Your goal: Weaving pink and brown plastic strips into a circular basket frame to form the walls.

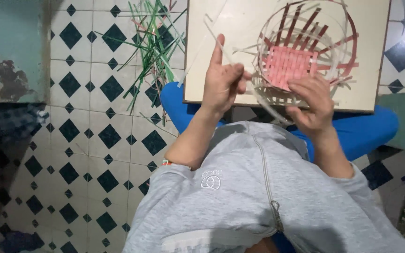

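A half-woven basket with a pink woven base, dark red uprights and white strips rests on a pale square board across my lap. My left hand pinches a long white strip beside the basket's left rim, index finger pointing up. At the basket's near edge my right hand grips the rim and several white strips there. Loose white strip ends trail toward my chest between the two hands.
A bundle of green and white strips lies on the black-and-white diamond tiled floor to the left of the board. A teal wall or cabinet stands at the far left. My blue trousers and grey zipped top fill the lower view.
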